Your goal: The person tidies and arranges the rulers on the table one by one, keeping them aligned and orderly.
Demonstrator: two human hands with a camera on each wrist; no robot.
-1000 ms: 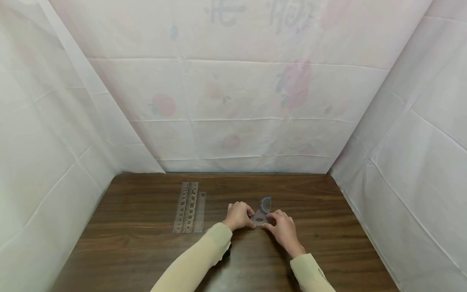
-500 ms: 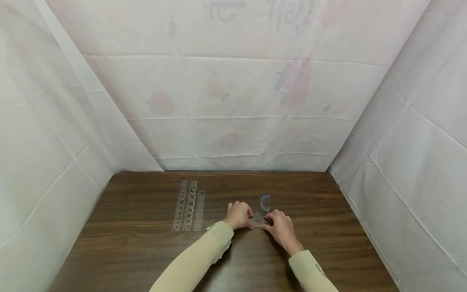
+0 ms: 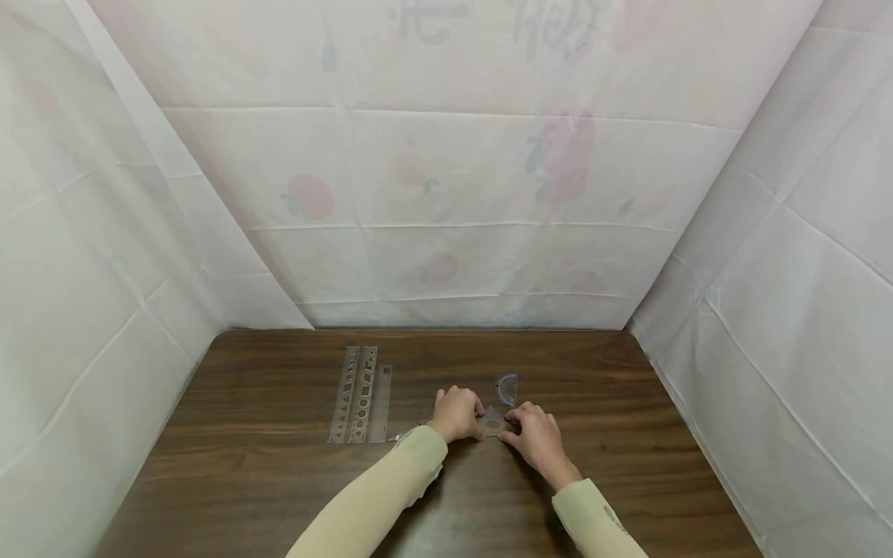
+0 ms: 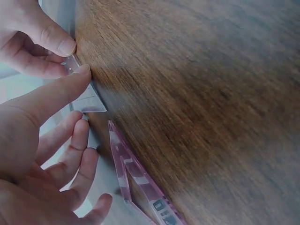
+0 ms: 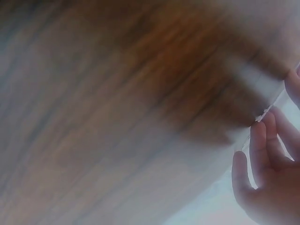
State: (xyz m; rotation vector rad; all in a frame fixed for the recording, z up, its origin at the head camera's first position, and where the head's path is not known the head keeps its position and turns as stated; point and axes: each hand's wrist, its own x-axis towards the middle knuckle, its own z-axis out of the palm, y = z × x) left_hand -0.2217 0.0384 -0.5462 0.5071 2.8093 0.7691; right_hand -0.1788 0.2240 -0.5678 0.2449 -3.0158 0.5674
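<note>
A small clear set square (image 3: 493, 422) with a cut-out in its middle lies between the two hands on the table. My left hand (image 3: 456, 412) pinches its left corner; in the left wrist view the thumb lies along the edge of the clear plastic. The right hand (image 3: 540, 436) grips the opposite corner between thumb and fingers. Just beyond them is a clear protractor (image 3: 507, 388) with a blue scale. A pink-edged set square (image 4: 145, 183) lies close to the left hand in the left wrist view; the left forearm mostly hides it from the head view.
Two clear stencil rulers (image 3: 344, 395) with cut-out shapes lie side by side at the left, and a plain clear ruler (image 3: 380, 404) lies beside them. White printed sheets (image 3: 446, 194) wall in the brown wooden table (image 3: 244, 403) at the back and sides.
Both hands shift very slightly, and the clear set square between them comes a little away from the protractor. In the last half second hardly anything moves.
</note>
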